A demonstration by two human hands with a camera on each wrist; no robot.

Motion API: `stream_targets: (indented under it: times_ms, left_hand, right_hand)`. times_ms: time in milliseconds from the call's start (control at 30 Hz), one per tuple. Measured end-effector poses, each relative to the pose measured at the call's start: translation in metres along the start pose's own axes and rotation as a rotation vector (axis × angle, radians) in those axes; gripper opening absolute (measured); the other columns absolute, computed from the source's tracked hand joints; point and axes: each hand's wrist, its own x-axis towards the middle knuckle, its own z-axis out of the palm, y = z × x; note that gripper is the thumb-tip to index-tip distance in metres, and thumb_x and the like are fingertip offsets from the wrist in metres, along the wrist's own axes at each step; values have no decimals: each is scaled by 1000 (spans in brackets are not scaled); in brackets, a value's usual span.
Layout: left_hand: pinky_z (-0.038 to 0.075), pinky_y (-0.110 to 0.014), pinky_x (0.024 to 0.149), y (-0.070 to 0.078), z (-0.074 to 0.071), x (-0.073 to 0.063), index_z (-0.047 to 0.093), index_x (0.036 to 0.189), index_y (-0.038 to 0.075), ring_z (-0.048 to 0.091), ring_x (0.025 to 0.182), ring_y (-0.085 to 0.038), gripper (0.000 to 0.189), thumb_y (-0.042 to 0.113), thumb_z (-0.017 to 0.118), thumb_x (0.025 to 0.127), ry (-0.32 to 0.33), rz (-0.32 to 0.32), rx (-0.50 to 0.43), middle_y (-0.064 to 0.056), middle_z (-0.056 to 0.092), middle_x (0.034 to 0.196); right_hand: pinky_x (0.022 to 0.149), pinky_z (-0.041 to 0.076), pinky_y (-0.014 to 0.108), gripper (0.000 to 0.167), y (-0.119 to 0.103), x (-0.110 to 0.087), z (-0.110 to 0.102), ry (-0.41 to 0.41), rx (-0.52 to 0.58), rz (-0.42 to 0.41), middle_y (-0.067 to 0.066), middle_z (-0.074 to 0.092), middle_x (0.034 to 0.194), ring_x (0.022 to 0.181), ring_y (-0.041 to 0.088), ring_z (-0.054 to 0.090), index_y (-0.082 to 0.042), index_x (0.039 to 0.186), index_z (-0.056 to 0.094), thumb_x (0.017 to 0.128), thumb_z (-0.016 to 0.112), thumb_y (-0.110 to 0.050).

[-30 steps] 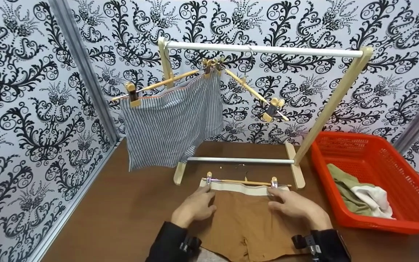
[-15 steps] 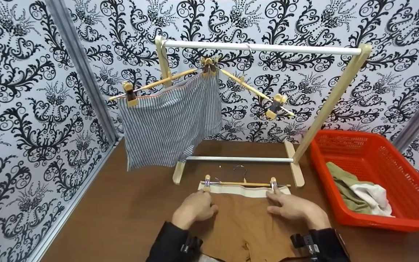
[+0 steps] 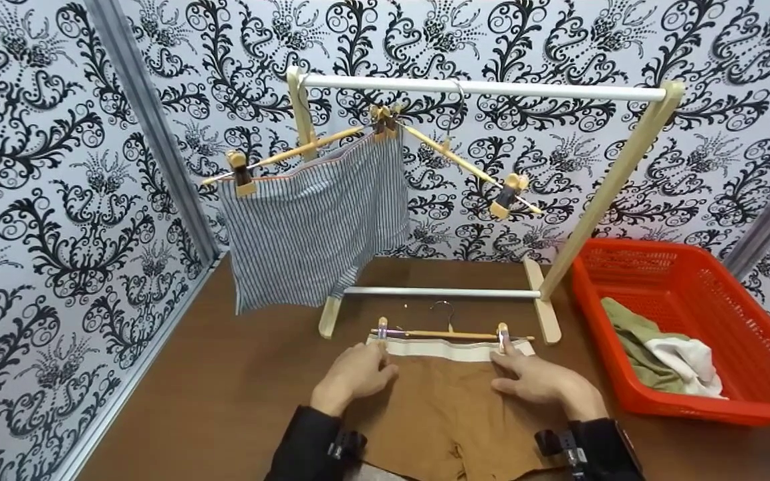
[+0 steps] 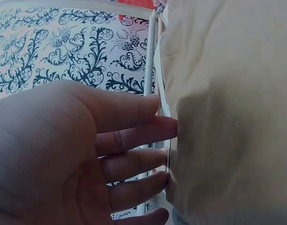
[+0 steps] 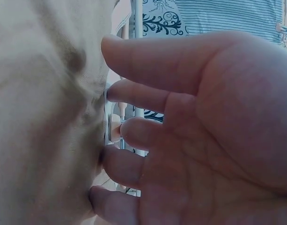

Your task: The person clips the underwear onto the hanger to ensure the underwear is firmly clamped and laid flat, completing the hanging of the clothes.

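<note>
Brown shorts (image 3: 452,407) with a cream waistband (image 3: 448,349) lie flat on the table, clipped at the waist to a wooden clip hanger (image 3: 465,335). At the waistband's left end is my left hand (image 3: 353,374), its fingertips close to the left clip (image 3: 383,327). My right hand (image 3: 545,382) rests by the other end, with fingertips just below the right clip (image 3: 503,334). Both wrist views show the fingers extended and loosely spread, tips against the brown cloth (image 4: 227,117). The thumbs stand apart from the cloth's edge.
Behind stands a wooden rack (image 3: 485,88) with a white rail. Grey striped shorts (image 3: 318,227) hang on it from one clip hanger; a bare clip hanger (image 3: 455,158) hangs beside them. At right, a red basket (image 3: 682,250) holds green and white cloth (image 3: 652,354).
The shorts and hanger shift slightly toward me, then slightly back. The left fingertips slide a little along the waistband. The right hand stays almost in place.
</note>
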Motion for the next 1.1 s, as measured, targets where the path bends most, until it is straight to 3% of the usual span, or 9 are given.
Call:
stream_targets:
  times_ms: [267,433,500,567,733,800,867,967,1100]
  left_hand:
    - [41,-32,61,-4,-4,1,60,80,14,48,64,-12,18,20,71,93,-16,17,-29,8,51,71]
    - [48,-35,70,-7,-8,4,71,91,12,58,76,-16,6,17,71,92,53,42,-59,3,63,83]
    - [52,-40,80,-10,-8,2,75,98,8,64,89,-22,10,15,71,91,94,43,-61,-3,69,95]
    - [52,-46,89,-14,-8,-1,74,105,3,65,102,-29,19,15,71,91,119,25,-55,-10,70,107]
    - [49,-55,95,-22,-6,-4,65,118,-6,62,110,-42,35,18,70,93,92,-60,-52,-22,66,115]
    - [48,-57,96,-23,-8,-3,63,122,-7,60,112,-44,38,18,70,93,83,-78,-53,-24,66,117]
    - [47,-58,97,-23,-9,-2,64,121,-5,60,114,-45,36,16,71,93,81,-75,-37,-23,66,119]
    - [48,-60,94,-24,-9,-4,68,115,-2,61,113,-44,29,9,74,89,86,-31,-14,-20,69,116]
    - [50,-61,88,-24,-8,-6,71,109,1,62,108,-42,26,4,76,84,81,11,26,-16,70,110]
  right_hand:
    - [114,21,64,60,0,0,-2,34,-3,33,43,16,154,142,56,22,10,147,43,100,63,-22]
    - [114,20,65,60,-12,4,-4,220,-27,-4,40,19,155,142,56,23,8,150,38,102,60,-20]
    - [113,25,63,62,-23,9,-2,278,-9,-18,35,28,155,141,51,33,4,154,34,103,59,-20]
    - [107,41,56,64,-38,17,0,292,7,-1,28,43,150,123,41,58,-4,158,31,103,59,-24]
    - [90,54,51,64,-71,57,10,318,-32,-103,24,63,129,80,32,67,-4,154,39,99,65,-23]
    - [97,50,54,60,-81,77,16,348,-62,-158,26,60,133,93,38,68,1,150,43,98,65,-18]
    - [96,51,52,57,-88,94,26,359,-86,-176,26,61,130,93,37,68,3,147,46,96,66,-13]
    - [99,50,51,52,-94,111,47,346,-231,-189,26,57,136,113,39,62,4,141,51,94,67,-10]
    - [99,49,55,45,-99,117,70,304,-457,-192,25,57,136,123,45,56,2,136,57,94,66,-11]
